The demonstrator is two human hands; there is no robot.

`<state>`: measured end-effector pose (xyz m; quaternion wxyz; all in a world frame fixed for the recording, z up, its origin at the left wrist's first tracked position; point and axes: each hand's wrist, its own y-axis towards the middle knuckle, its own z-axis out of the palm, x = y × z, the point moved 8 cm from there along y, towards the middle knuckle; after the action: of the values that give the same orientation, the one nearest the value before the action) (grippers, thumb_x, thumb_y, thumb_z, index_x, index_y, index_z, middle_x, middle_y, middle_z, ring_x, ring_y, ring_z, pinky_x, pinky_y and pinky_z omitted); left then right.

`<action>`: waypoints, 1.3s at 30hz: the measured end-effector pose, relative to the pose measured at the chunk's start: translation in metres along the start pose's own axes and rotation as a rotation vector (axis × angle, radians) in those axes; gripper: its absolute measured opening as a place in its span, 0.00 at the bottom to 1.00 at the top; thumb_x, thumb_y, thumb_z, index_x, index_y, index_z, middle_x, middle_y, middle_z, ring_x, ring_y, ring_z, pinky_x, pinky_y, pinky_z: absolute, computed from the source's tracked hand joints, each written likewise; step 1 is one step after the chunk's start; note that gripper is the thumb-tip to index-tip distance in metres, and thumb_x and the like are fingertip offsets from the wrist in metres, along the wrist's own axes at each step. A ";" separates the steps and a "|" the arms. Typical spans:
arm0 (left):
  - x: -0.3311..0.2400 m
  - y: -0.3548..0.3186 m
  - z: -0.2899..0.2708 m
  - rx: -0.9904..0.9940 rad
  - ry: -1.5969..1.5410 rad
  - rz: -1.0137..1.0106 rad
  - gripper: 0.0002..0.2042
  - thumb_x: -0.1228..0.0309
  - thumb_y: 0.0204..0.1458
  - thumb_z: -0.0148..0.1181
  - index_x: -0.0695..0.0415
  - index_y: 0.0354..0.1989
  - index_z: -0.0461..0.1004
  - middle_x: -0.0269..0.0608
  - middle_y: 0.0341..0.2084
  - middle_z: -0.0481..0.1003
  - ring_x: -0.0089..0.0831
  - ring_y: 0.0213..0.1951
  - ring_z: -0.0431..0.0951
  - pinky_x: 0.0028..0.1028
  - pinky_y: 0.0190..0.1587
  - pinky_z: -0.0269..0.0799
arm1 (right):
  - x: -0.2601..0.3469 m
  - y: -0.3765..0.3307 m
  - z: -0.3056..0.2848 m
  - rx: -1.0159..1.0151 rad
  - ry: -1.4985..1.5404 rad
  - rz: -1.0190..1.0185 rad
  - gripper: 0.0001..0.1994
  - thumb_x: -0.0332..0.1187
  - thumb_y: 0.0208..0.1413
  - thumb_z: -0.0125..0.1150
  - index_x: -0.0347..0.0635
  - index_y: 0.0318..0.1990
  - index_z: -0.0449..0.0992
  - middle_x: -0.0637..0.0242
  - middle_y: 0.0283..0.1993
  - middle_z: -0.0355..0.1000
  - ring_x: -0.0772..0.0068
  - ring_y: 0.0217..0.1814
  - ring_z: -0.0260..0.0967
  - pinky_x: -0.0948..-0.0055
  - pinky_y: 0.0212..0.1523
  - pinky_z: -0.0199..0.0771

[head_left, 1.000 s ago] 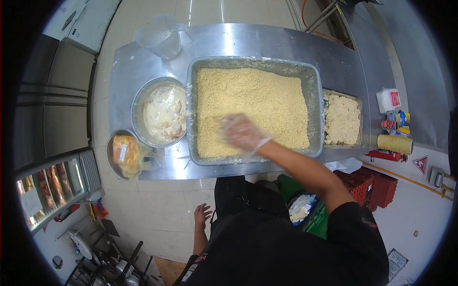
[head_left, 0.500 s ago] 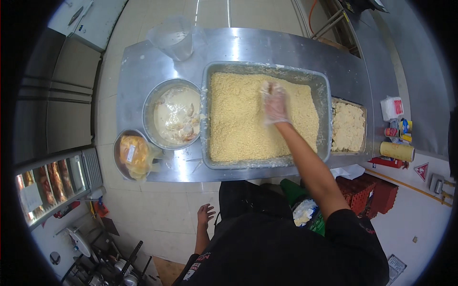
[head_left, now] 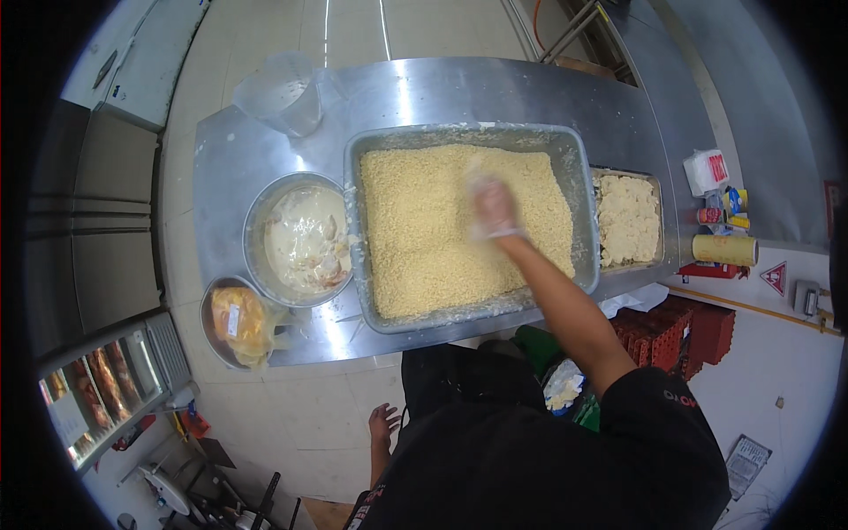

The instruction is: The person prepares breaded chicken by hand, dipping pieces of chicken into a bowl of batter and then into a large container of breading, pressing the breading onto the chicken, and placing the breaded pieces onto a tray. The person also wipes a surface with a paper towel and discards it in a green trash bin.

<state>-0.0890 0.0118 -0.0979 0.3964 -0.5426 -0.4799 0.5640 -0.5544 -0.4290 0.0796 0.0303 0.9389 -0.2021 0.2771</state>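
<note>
My right hand, in a clear plastic glove, is over the pale yellow crumbs and appears to touch them. Motion blurs its fingers, so their grip is unclear. The crumbs fill much of a large grey rectangular tub. Low at my side, away from the table, hangs my bare left hand, its fingers apart and holding nothing. Left of the tub, a round metal bowl holds creamy white liquid with pieces partly sunk in it.
A metal bowl with a yellowish plastic-wrapped bundle sits at the near left. Behind stands a clear pitcher. Right of the tub, a tray holds crumb-covered pieces. Red crates stand below the table's right end.
The view has shifted, carrying the table and bowls leftward in the picture. My right hand stays over roughly the same part of the crumbs, its fingers now more blurred. My left hand still hangs down.
</note>
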 end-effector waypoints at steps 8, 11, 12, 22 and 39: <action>-0.044 0.003 0.008 -0.006 0.062 0.041 0.18 0.58 0.56 0.44 0.55 0.49 0.65 0.44 0.40 0.75 0.33 0.33 0.77 0.30 0.32 0.69 | -0.139 0.071 -0.048 -0.150 -0.038 0.114 0.16 0.40 0.57 0.43 0.36 0.35 0.72 0.55 0.36 0.70 0.59 0.38 0.67 0.64 0.39 0.66; -0.045 0.004 -0.001 -0.028 0.065 0.053 0.18 0.58 0.56 0.44 0.55 0.49 0.65 0.44 0.41 0.74 0.33 0.33 0.76 0.30 0.33 0.68 | -0.106 0.055 -0.016 -0.037 0.440 0.354 0.15 0.36 0.56 0.41 0.35 0.36 0.73 0.52 0.39 0.71 0.57 0.38 0.68 0.63 0.42 0.67; -0.044 0.004 -0.001 -0.021 0.066 0.056 0.18 0.58 0.56 0.44 0.54 0.49 0.64 0.44 0.41 0.74 0.33 0.33 0.76 0.30 0.32 0.68 | -0.090 0.040 -0.007 -0.008 0.438 0.340 0.15 0.36 0.56 0.41 0.36 0.36 0.74 0.53 0.39 0.72 0.58 0.39 0.68 0.63 0.43 0.67; -0.021 -0.002 0.004 -0.003 0.021 0.020 0.17 0.58 0.57 0.42 0.54 0.50 0.64 0.43 0.42 0.74 0.33 0.33 0.76 0.30 0.33 0.68 | -0.051 -0.022 -0.106 -0.062 -0.087 0.224 0.22 0.48 0.60 0.40 0.37 0.37 0.74 0.51 0.38 0.72 0.54 0.42 0.70 0.61 0.46 0.66; -0.023 -0.001 0.009 0.003 0.042 0.031 0.18 0.57 0.58 0.42 0.55 0.51 0.64 0.45 0.42 0.74 0.34 0.35 0.76 0.32 0.33 0.69 | -0.088 -0.075 -0.043 -0.311 -0.264 -0.204 0.16 0.34 0.56 0.42 0.36 0.48 0.69 0.51 0.49 0.67 0.58 0.54 0.64 0.65 0.55 0.62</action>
<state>-0.0957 -0.0109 -0.0918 0.3983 -0.5612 -0.4621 0.5593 -0.6135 -0.3216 0.0729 0.1756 0.9666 -0.1487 0.1127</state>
